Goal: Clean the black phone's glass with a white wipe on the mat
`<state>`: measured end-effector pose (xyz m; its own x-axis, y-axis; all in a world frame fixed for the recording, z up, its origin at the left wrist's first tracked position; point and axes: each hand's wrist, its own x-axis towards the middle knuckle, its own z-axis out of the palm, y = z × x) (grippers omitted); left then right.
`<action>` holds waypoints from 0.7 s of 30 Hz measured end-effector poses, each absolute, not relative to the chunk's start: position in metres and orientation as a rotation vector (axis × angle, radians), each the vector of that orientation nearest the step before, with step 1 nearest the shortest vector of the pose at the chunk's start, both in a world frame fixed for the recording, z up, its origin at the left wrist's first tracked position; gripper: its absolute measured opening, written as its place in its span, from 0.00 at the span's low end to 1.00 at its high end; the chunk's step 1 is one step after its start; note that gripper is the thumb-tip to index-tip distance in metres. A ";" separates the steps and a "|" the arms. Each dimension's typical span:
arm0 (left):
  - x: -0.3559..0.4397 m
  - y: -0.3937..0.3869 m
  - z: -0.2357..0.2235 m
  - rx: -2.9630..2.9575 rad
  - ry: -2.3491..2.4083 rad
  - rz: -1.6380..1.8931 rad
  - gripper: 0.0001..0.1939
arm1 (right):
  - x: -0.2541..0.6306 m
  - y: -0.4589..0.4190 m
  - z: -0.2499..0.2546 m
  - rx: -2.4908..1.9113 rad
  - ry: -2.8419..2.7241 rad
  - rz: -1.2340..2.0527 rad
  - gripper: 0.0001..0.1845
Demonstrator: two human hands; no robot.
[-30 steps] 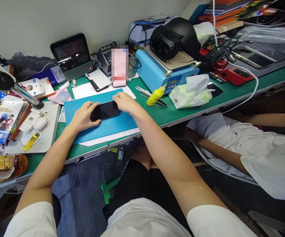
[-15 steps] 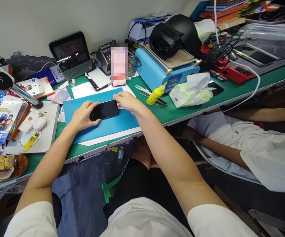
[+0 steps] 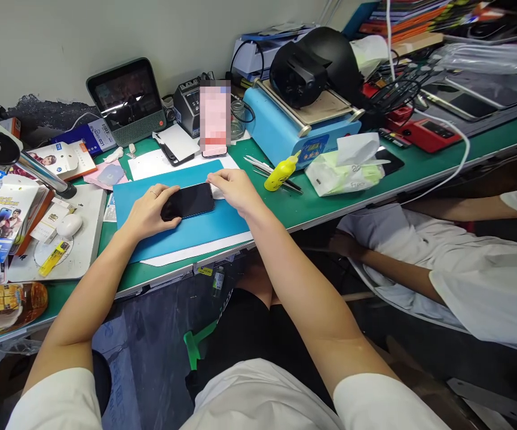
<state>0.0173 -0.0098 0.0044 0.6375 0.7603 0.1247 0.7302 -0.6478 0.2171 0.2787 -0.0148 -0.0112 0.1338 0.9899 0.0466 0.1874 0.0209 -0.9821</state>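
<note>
A black-screened smartphone point(image 3: 192, 200) lies on a blue work mat point(image 3: 186, 232), its screen facing up. My left hand point(image 3: 151, 210) grips its left end, with the thumb along the near edge and the fingers over the far edge. At the phone's right end, the thumb and forefinger of my right hand point(image 3: 233, 186) are pinched together by the corner. A small white, tissue-like piece point(image 3: 217, 193) shows under those fingers, mostly hidden by the hand. White paper point(image 3: 159, 261) sticks out from beneath the mat.
Behind the mat stand a lit phone point(image 3: 214, 122) and a screen device point(image 3: 126, 98). To the right are a yellow bottle point(image 3: 281, 173), tweezers, a tissue pack point(image 3: 348, 172) and a blue machine point(image 3: 280, 125). A drink bottle point(image 3: 9, 306) lies left. Another person sits at the right.
The view has shifted slightly. My right hand has turned a little at the phone's right end, while my left hand keeps its grip and the phone stays on the mat.
</note>
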 end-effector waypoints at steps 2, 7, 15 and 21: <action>0.017 -0.010 0.004 2.710 1.240 0.314 0.39 | 0.280 -0.016 -0.014 -1.356 -1.256 0.990 0.12; 0.017 -0.010 0.004 2.705 1.238 0.316 0.39 | 0.282 -0.019 -0.018 -1.290 -1.203 1.046 0.16; 0.017 -0.010 0.004 2.706 1.236 0.296 0.39 | 0.285 -0.022 -0.012 -1.294 -1.216 1.060 0.13; 0.017 -0.010 0.004 2.713 1.236 0.301 0.40 | 0.286 -0.024 -0.011 -1.250 -1.215 1.117 0.10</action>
